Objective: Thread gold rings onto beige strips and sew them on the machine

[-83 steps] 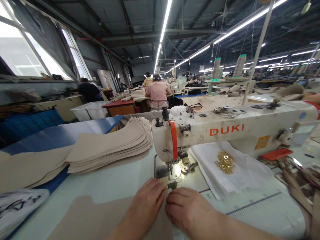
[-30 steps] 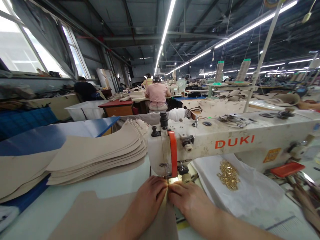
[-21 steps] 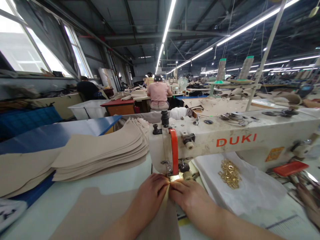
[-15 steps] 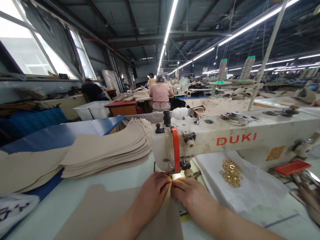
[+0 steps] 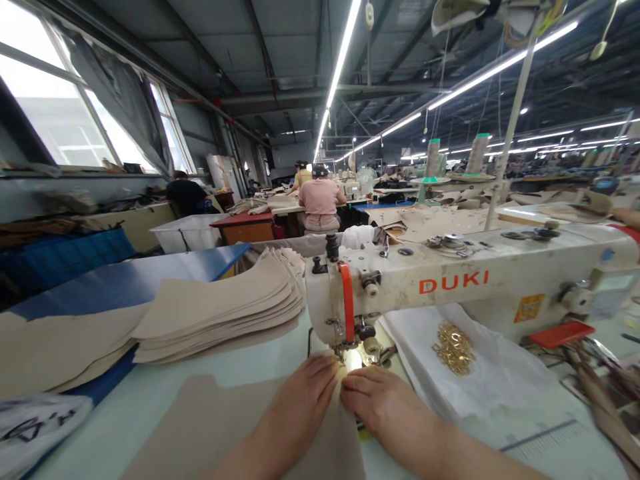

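Head view: the left hand (image 5: 300, 407) and right hand (image 5: 383, 400) lie close together on the edge of a taupe sheet (image 5: 200, 427), fingers bent and drawn together, fingertips nearly meeting just short of the needle (image 5: 341, 350). Whether they pinch the edge or only press it cannot be told. Nearly three seconds ago the fingertips lay further back, with metal plate showing ahead; now they sit beside a bright patch of lamplight, so the sheet's edge is, I judge, up at the stitching spot. The sheet is smooth, matte and thin-looking, with a stepped corner, flat on the pale, slick counter (image 5: 260, 365).

Above stands the sewing machine (image 5: 400, 280), its white paint smudged, with a curved orange guard (image 5: 347, 300). Right of the needle, gold rings (image 5: 455, 348) glint in a loose heap on a wrinkled white cloth (image 5: 500, 380). To the left, a stack (image 5: 215, 313) of curved taupe panels fans out in soft, even layers, near a glossy blue board (image 5: 165, 270).
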Tool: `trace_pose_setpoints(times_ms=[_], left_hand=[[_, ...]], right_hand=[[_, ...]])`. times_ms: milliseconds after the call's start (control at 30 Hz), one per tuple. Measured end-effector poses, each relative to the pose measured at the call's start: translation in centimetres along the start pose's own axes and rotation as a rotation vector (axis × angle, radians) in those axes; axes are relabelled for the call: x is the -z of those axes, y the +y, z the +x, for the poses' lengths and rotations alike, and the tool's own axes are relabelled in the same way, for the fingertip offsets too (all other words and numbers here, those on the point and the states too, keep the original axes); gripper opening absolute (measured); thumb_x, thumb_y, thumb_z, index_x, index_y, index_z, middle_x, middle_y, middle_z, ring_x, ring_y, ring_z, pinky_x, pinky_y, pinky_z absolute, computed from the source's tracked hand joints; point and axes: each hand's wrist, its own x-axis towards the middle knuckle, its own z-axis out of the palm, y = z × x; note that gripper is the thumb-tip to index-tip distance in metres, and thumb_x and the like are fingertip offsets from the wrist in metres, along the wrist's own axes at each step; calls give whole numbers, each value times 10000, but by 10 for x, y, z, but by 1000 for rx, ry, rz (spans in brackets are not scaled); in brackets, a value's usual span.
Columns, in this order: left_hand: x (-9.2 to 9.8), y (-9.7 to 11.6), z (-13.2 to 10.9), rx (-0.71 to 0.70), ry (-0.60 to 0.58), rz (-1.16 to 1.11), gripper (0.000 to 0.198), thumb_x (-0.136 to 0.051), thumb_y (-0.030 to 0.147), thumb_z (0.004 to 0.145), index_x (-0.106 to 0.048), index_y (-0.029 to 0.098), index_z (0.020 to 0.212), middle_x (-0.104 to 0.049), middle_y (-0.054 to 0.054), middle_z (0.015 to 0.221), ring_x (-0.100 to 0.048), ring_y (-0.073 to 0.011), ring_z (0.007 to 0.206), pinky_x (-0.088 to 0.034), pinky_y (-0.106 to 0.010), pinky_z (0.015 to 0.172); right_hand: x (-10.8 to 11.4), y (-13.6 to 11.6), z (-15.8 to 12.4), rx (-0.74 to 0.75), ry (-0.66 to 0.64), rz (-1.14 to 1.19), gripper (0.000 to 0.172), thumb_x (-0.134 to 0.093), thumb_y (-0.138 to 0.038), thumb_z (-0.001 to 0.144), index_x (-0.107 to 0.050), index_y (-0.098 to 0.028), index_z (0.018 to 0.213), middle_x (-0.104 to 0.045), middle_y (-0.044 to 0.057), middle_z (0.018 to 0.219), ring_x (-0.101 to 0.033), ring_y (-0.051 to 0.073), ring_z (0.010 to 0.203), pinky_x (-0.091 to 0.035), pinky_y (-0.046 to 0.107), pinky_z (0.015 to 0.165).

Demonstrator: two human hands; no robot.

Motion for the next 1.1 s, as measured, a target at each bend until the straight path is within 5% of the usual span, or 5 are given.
trace_pose_setpoints(times_ms=[367, 1100], left_hand=[[0, -3, 0, 56, -149, -10, 384, -418, 70, 877, -655, 203, 1148, -702, -62, 1186, -640, -204, 1111, -517, -362, 995], [-2, -5, 5, 142, -113, -17, 334, -441, 117, 894, -670, 218, 1114, -708, -59, 1166, -654, -201, 1080, -518, -362, 975]], right_hand=[[-14, 6, 2, 53, -16, -52, 80, -648, -219, 880, -614, -152, 908, -667, 24, 983, -590, 187, 980, -451, 295, 922], [-10, 8, 5, 47, -37, -59, 81, -628, -154, 884, -621, -115, 955, -676, 50, 1029, -611, 187, 998, -451, 279, 976]])
